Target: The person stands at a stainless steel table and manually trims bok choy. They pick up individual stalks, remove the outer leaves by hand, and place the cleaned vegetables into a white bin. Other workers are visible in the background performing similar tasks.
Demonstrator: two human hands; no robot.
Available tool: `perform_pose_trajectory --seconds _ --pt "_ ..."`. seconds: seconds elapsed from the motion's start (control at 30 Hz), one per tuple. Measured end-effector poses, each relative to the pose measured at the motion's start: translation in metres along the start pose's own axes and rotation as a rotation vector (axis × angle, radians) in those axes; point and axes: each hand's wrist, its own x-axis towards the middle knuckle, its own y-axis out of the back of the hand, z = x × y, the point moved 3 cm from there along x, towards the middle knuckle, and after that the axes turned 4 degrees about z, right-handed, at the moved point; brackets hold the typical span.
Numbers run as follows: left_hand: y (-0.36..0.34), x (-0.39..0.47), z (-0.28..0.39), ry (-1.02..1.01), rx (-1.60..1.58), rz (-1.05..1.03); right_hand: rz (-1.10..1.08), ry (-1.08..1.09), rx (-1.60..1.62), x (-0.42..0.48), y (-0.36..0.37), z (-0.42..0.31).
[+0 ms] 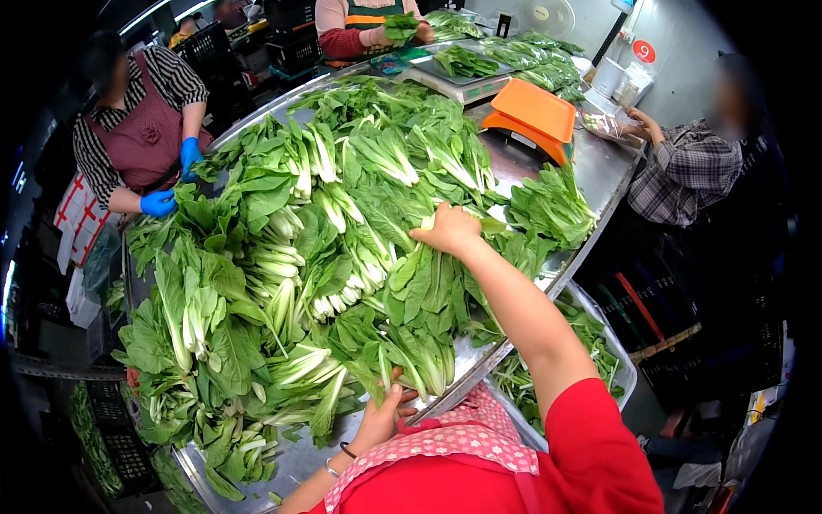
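A big heap of leafy greens with pale stems covers the metal table before me. My right hand reaches over the heap and grips the pale stem end of a leafy green, whose leaves hang toward me. Near the table's front edge, my left hand has its fingers apart beneath a leafy green; whether it holds that one is hidden by the leaves. A bracelet and a dark band circle the left wrist.
An orange scale and a grey scale stand at the back. A white crate of greens sits below the right edge. Across the table are a worker in blue gloves and another worker; a person in plaid is at right.
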Motion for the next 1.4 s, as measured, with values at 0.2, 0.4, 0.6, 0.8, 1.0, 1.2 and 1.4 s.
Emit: perform_pose_trajectory --seconds 0.2,0.4,0.6,0.8,1.0,1.2,1.4 --pt "0.001 0.003 -0.003 -0.015 -0.006 0.002 -0.076 -0.105 0.232 0.014 -0.009 0.018" --pt "0.004 0.006 -0.007 -0.025 -0.063 0.017 0.082 -0.003 0.304 -0.004 0.006 0.020" --pt "-0.003 0.004 -0.004 0.004 -0.018 0.062 -0.059 0.017 0.481 0.008 -0.010 0.039" --pt "-0.001 0.006 -0.002 0.017 -0.014 0.019 0.141 0.104 0.399 -0.024 0.025 0.013" --pt "0.001 0.006 -0.004 0.007 -0.030 0.016 0.336 0.264 0.495 -0.065 0.074 -0.016" --pt "-0.005 0.004 -0.003 0.010 -0.031 0.034 0.600 0.431 0.647 -0.067 0.091 -0.009" --pt "0.003 0.007 -0.007 -0.010 -0.057 0.058 0.854 0.489 1.159 -0.125 0.141 0.001"
